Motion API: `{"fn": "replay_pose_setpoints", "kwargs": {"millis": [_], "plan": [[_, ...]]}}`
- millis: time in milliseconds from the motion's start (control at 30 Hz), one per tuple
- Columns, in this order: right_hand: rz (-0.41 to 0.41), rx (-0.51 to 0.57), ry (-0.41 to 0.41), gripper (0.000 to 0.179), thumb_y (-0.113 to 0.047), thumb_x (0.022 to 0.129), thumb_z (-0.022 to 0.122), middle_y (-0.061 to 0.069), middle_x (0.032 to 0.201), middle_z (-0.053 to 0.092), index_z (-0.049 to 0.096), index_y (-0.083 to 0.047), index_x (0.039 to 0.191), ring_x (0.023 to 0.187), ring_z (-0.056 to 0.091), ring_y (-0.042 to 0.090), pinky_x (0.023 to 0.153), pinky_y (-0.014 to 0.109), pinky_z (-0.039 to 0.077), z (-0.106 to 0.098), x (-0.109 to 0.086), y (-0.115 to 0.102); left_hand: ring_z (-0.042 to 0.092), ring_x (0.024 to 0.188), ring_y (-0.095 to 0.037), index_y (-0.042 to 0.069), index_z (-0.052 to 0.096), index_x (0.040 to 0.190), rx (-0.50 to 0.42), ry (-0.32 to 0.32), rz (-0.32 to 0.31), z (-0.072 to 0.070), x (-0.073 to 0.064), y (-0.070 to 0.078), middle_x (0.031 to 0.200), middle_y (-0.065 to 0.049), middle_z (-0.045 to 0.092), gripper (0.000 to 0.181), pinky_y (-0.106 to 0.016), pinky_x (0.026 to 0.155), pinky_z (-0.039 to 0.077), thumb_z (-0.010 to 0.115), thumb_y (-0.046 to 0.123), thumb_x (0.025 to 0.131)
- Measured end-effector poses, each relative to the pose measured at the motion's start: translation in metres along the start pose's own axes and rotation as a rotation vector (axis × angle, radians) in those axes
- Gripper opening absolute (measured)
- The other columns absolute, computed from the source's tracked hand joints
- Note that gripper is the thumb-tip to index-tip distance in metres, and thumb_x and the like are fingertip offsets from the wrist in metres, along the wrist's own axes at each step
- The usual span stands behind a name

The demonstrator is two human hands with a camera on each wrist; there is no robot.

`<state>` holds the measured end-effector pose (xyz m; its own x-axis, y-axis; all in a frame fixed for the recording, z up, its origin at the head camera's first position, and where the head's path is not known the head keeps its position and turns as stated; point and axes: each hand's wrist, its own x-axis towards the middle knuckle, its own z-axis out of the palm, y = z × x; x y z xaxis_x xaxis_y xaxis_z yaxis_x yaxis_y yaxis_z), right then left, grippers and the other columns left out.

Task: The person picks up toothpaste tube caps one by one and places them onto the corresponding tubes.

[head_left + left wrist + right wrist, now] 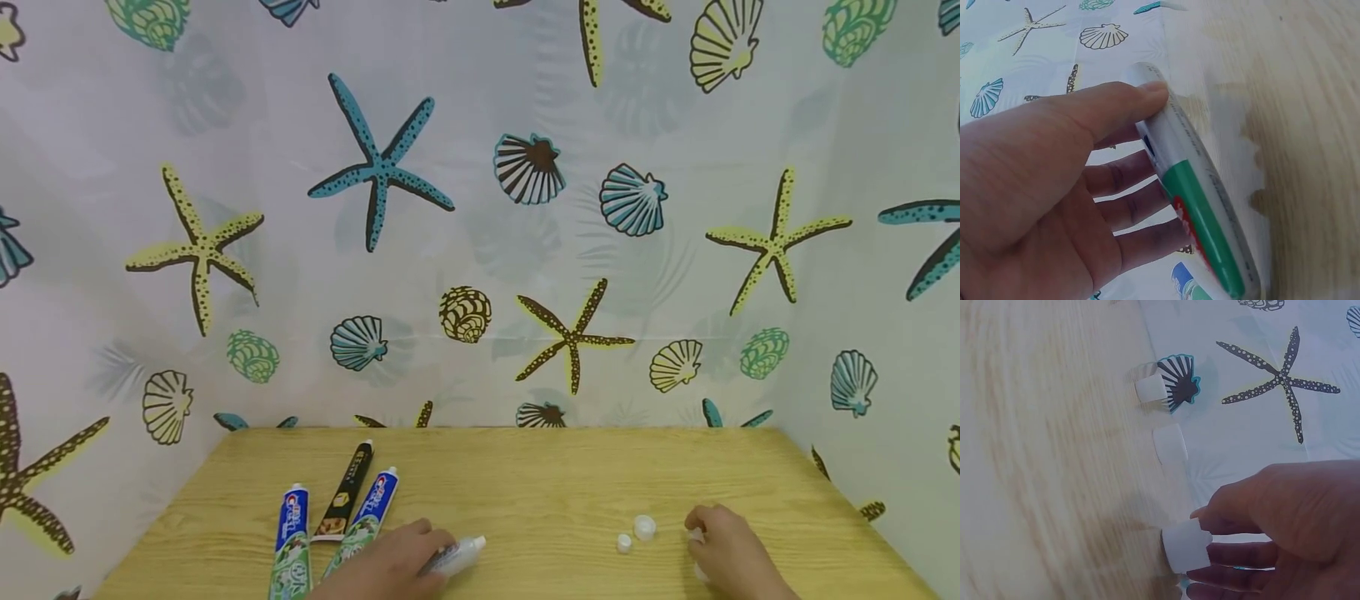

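My left hand (401, 560) holds a toothpaste tube (461, 556) between thumb and fingers, its uncapped-looking white nozzle pointing right. In the left wrist view the tube shows a white and green body with red lettering. On the right side of the table, my right hand (731, 554) pinches a white cap (1185, 547) between thumb and fingertips, close over the wood. Two more white caps stand to its left, a small cap (624, 543) and a larger cap (644, 527). A further white piece (701, 573) shows partly behind the right hand.
Left of the left hand lie a blue and green Crest tube (292, 533), a black tube (348, 492) and a second Crest tube (375, 500), partly covered by the hand. Behind the wooden table (555, 475) hangs a shell-patterned curtain (450, 250), which also encloses both sides.
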<state>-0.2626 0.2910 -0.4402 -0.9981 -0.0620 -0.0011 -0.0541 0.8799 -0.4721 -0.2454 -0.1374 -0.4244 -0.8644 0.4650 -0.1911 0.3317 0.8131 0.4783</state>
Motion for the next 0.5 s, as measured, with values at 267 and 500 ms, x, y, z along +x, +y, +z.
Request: {"fn": "replay_pose_setpoints", "kwargs": {"millis": [267, 500], "plan": [[0.01, 0.022, 0.057, 0.006, 0.004, 0.085, 0.063, 0.002, 0.079, 0.066, 0.067, -0.001, 0.085, 0.072, 0.058, 0.016, 0.066, 0.035, 0.052, 0.002, 0.0, -0.004, 0.052, 0.082, -0.009, 0.019, 0.06, 0.133, 0.089, 0.054, 0.074, 0.0, 0.002, 0.01, 0.104, 0.001, 0.062, 0.04, -0.034, 0.077, 0.054, 0.065, 0.032, 0.095], [0.066, 0.042, 0.056, 0.011, 0.005, 0.085, 0.064, 0.001, 0.073, 0.061, 0.065, -0.004, 0.078, 0.066, 0.051, 0.015, 0.061, 0.029, 0.047, 0.0, 0.0, -0.004, 0.058, 0.083, -0.006, 0.021, 0.059, 0.134, 0.137, 0.078, 0.087, 0.0, 0.003, 0.022, 0.105, 0.001, 0.067, 0.038, -0.032, 0.078, 0.056, 0.063, 0.03, 0.097]]}}
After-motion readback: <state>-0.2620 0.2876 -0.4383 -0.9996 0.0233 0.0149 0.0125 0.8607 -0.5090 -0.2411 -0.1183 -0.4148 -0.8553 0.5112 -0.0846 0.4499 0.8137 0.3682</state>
